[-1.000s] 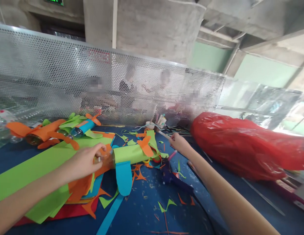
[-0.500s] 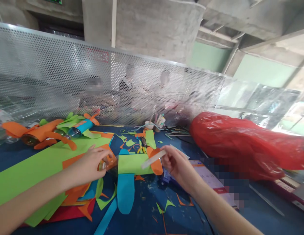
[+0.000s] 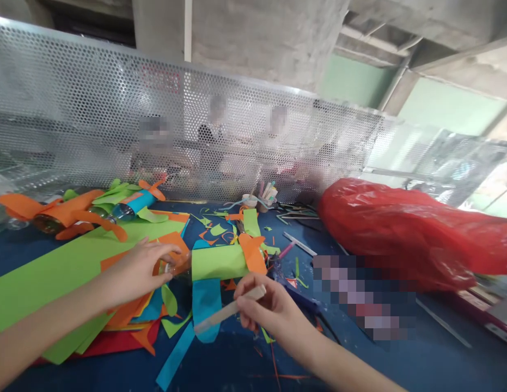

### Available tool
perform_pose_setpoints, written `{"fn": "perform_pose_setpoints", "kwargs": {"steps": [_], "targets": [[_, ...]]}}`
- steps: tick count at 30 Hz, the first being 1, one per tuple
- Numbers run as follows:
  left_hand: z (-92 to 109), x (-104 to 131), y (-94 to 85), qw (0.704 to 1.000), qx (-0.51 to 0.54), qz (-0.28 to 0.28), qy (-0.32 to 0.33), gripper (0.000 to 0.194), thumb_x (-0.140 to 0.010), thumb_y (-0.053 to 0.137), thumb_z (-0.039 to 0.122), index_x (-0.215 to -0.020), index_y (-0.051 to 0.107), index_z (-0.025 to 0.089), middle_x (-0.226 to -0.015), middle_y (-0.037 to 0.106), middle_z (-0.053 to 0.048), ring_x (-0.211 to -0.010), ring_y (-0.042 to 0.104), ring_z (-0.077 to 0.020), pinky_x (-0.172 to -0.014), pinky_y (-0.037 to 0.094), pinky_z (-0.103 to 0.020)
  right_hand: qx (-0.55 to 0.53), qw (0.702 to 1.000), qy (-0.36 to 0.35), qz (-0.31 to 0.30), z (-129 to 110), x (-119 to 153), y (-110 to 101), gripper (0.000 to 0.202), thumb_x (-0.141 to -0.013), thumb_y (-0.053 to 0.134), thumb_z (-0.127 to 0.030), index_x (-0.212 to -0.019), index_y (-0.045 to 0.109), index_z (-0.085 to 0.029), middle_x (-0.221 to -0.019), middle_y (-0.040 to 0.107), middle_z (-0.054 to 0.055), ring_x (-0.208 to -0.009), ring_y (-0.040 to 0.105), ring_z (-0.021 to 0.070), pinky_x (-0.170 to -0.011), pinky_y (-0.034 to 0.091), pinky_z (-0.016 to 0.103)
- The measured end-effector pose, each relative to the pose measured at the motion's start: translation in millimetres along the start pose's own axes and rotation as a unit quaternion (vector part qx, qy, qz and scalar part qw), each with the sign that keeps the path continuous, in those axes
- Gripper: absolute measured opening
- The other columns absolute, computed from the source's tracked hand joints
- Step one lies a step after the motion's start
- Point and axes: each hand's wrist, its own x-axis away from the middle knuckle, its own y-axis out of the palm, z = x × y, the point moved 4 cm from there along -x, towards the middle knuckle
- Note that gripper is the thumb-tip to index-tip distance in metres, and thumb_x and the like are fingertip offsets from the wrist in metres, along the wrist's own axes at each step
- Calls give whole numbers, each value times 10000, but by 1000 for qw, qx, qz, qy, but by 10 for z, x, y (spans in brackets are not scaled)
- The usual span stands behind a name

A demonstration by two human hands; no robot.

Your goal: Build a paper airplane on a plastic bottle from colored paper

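A plastic bottle model plane lies on its side, with a green wrap (image 3: 218, 262) round its body, a blue wing (image 3: 207, 296) hanging toward me and an orange tail piece (image 3: 253, 253) at its right end. At its left, my left hand (image 3: 149, 264) has its fingers curled round the clear bottle neck (image 3: 177, 265). My right hand (image 3: 265, 307) pinches a thin, flat, whitish strip (image 3: 224, 316) between thumb and fingers. The strip slants across the near blue wing; whether it touches the wing I cannot tell. A dark blue glue gun (image 3: 292, 286) lies right of the plane, partly hidden.
Green sheets (image 3: 44, 261) and orange sheets cover the table's left side. Behind them lie finished bottle planes (image 3: 133, 204). Scraps (image 3: 216, 230), scissors and a cup of sticks (image 3: 266, 198) stand farther back. A red plastic bag (image 3: 400, 234) fills the right, before a perforated metal screen (image 3: 93, 114).
My right hand has moved left and toward me with the strip, from the tail to over the near wing. My left hand stays on the neck; the plane has turned slightly.
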Motion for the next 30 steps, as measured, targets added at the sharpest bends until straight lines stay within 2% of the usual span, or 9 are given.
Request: {"fn": "perform_pose_setpoints", "kwargs": {"steps": [6,9,12,15,19,21,22,25,30], "targets": [[11,5,-24,999,-32,3,3,358,-798,588,314,-1147,601,231,-1020,744,-51,-1030,653,-304,-1078,207,-645,21,998,32,-48,80,101,184,436,-746,687,-567,-798,531,-164,-540,515,-55,-489,460,70,-473,326,186],[36,13,-76,997,-48,52,14,371,-824,587,358,-1162,614,205,-1165,690,-96,-1115,606,-326,-1057,270,-634,27,997,33,-57,87,126,214,478,-781,617,-618,-851,563,-149,-534,513,-47,-490,451,77,-476,327,192],[213,62,-128,990,-38,129,47,366,-865,542,433,-1084,651,160,-1159,677,-122,-1151,571,-325,-1001,404,-554,4,1000,12,-19,60,104,151,483,-794,608,-614,-878,585,-138,-548,521,-43,-495,455,76,-493,350,194],[533,202,-119,981,17,183,57,298,-914,485,430,-1033,654,216,-1093,693,-69,-1093,608,-251,-972,466,-432,-32,999,-9,32,48,60,51,407,-810,635,-548,-850,587,-145,-534,525,-50,-478,456,68,-491,359,188],[964,399,94,986,138,80,50,261,-925,477,417,-1097,620,283,-991,722,5,-878,684,-175,-761,546,-256,-53,998,-17,19,84,40,31,384,-823,635,-521,-857,596,-141,-526,542,-46,-446,460,62,-463,363,182],[1082,446,213,979,191,35,57,252,-944,437,399,-973,646,260,-865,717,19,-719,674,-145,-645,527,-207,-47,999,-13,-13,105,55,71,414,-811,640,-543,-857,595,-134,-522,538,-44,-447,468,62,-465,379,180],[1110,451,280,975,213,11,65,281,-959,403,386,-940,647,250,-815,705,22,-669,661,-134,-620,515,-198,-44,999,-8,-28,116,65,94,424,-805,644,-552,-847,590,-134,-515,528,-49,-444,466,59,-462,381,176],[1107,430,503,959,256,-45,112,279,-961,371,345,-999,625,234,-877,703,-5,-796,669,-160,-720,522,-216,-49,997,15,-64,155,81,152,414,-765,699,-536,-787,538,-155,-504,487,-80,-403,430,32,-406,335,139],[970,407,874,942,303,-89,113,299,-956,328,370,-1031,580,228,-949,702,-48,-854,664,-182,-783,522,-242,-63,993,54,-83,278,42,177,433,-693,791,-466,-748,465,-186,-470,464,-115,-349,378,12,-333,260,107]]}}
